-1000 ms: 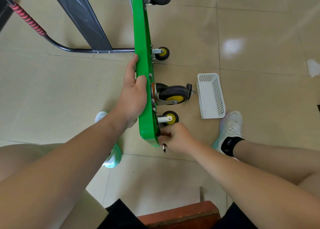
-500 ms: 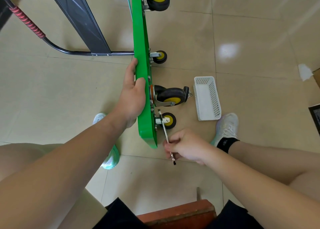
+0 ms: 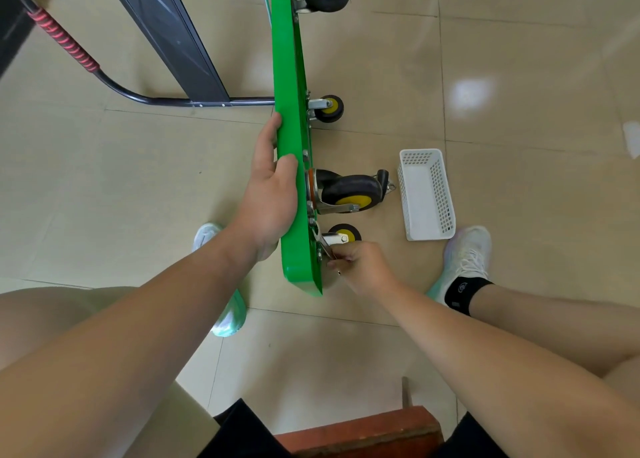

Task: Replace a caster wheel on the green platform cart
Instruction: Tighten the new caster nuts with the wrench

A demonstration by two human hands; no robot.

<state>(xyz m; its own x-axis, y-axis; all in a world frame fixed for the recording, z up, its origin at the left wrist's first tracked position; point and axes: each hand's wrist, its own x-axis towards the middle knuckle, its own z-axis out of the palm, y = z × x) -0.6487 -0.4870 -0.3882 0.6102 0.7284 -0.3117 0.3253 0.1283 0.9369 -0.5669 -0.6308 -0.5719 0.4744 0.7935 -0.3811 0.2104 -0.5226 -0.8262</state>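
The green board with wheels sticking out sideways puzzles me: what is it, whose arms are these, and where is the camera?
There is no robot here. A person wears a camera on the head, so the one picture looks down past their own arms. The green platform cart stands tipped on its edge on the tiled floor, wheels facing right. The left hand grips its edge. The right hand holds a slim metal wrench against the cart's underside, beside the small caster and near the large caster. A white basket lies on the floor by one white shoe.
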